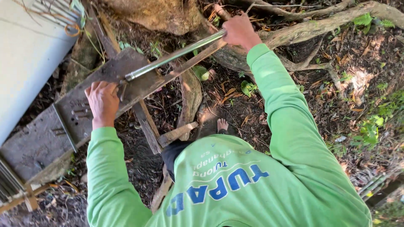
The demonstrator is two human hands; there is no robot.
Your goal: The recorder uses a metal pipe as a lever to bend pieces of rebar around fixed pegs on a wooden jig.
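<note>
The right hand (239, 30) at one o'clock grips the long metal bar (174, 55), whose tip meets the weathered board (105, 84) beside the left hand (102, 101), pressed fingers-curled at nine o'clock

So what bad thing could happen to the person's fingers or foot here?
The left hand presses on the grey wooden board right beside the tip of the long metal rod gripped by the right hand. If the rod slips, it might jab those fingers. The bare foot stands on rough ground among roots and loose wood, so a falling piece could hurt it.
</note>
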